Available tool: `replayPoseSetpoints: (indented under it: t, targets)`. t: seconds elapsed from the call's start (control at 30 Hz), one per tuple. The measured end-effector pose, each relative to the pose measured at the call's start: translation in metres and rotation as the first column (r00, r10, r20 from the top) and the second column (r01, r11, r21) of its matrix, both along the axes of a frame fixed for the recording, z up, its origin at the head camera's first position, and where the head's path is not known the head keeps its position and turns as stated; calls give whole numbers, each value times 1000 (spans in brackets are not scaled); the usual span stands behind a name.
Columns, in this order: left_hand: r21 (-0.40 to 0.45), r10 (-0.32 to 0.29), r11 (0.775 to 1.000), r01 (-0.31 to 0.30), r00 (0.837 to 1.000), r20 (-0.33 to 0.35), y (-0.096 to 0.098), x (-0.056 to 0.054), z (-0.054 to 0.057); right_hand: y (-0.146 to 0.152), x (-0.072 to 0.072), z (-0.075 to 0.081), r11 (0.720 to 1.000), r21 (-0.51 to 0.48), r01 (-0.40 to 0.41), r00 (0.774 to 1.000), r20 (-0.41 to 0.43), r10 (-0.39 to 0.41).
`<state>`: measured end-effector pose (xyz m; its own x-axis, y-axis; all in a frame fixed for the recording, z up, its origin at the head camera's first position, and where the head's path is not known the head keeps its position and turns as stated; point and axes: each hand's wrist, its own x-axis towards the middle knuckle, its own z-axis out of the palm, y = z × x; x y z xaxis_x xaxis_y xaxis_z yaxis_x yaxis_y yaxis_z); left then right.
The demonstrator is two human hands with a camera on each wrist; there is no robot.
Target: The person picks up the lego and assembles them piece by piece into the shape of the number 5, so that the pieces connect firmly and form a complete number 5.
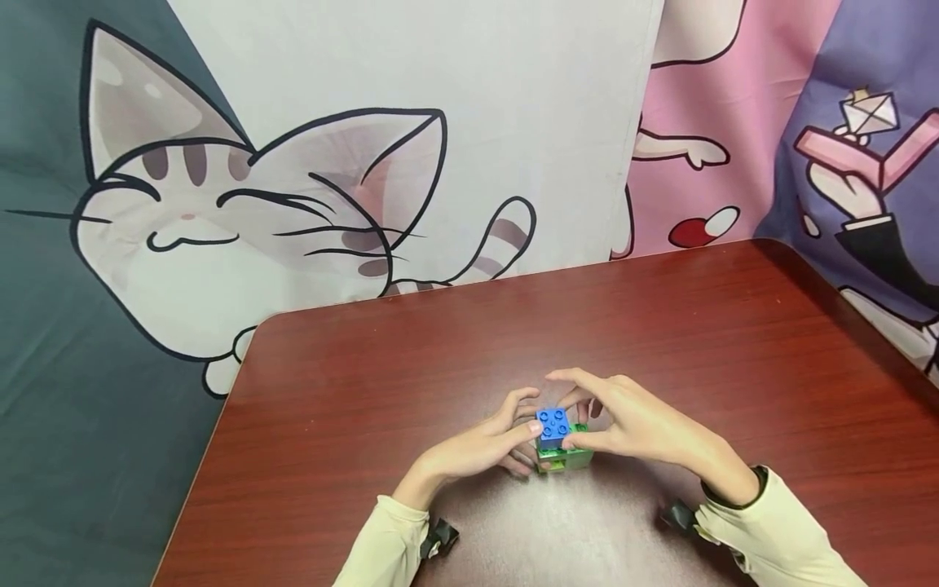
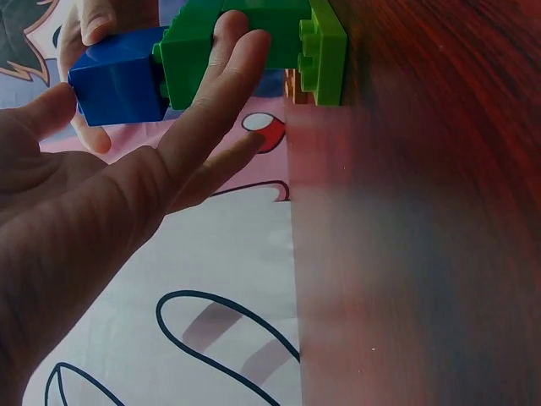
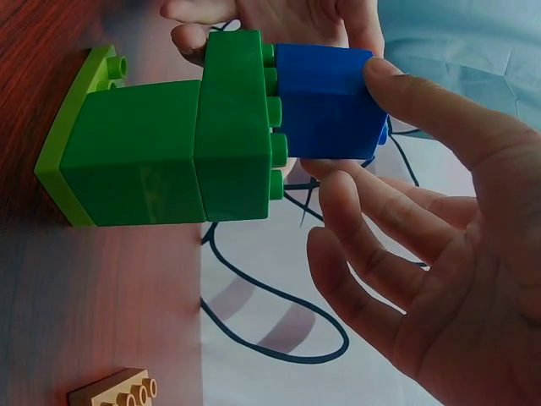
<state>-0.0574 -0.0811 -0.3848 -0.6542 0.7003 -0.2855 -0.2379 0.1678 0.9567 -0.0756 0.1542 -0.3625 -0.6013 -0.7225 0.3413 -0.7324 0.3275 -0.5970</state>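
A blue toy building brick (image 1: 552,427) sits at the top of a small stack, over a dark green brick (image 3: 232,127) and another green block, with a light green plate (image 3: 72,144) at the bottom. My right hand (image 1: 623,420) pinches the blue brick, thumb on its near side and a finger on its far side. My left hand (image 1: 477,444) is at the stack's left. Its thumb touches the blue brick, while its fairly straight fingers lie along the green bricks (image 2: 190,55).
The stack stands on a reddish-brown wooden table (image 1: 367,391). A tan studded brick (image 3: 118,391) lies near it on the table, seen in the right wrist view. Behind the table hangs a cloth printed with cartoon figures (image 1: 205,236).
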Motion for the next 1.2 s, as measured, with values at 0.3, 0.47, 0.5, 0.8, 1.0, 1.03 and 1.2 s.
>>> replayPoseSetpoints:
  t: [0.3, 0.47, 0.5, 0.8, 1.0, 1.03, 1.2]
  targets:
    - [25, -17, 1000, 17, 1000, 20, 0, -2, -1, 0, 1, 1, 1000, 16, 8, 1000, 7, -8]
    - [34, -45, 998, 44, 999, 23, -1, -3, -1, -1, 4, 2, 999, 33, 16, 1000, 23, -17]
    - [36, -49, 998, 48, 999, 23, -1, -3, -1, -1, 4, 3, 999, 36, 16, 1000, 19, -17]
    - [43, -65, 997, 65, 998, 21, -3, -4, -2, -3, 5, 5, 998, 55, 21, 1000, 15, -22]
    - [42, -65, 997, 64, 998, 11, -5, -5, -2, -6, 7, 6, 995, 96, 39, 999, 5, -39]
    - [43, -65, 997, 65, 998, 10, -6, -5, -2, -6, 7, 6, 994, 104, 46, 999, 2, -46]
    - [37, -68, 997, 67, 998, 11, -5, -6, -4, -6, 8, 5, 987, 141, 83, 997, -15, -82]
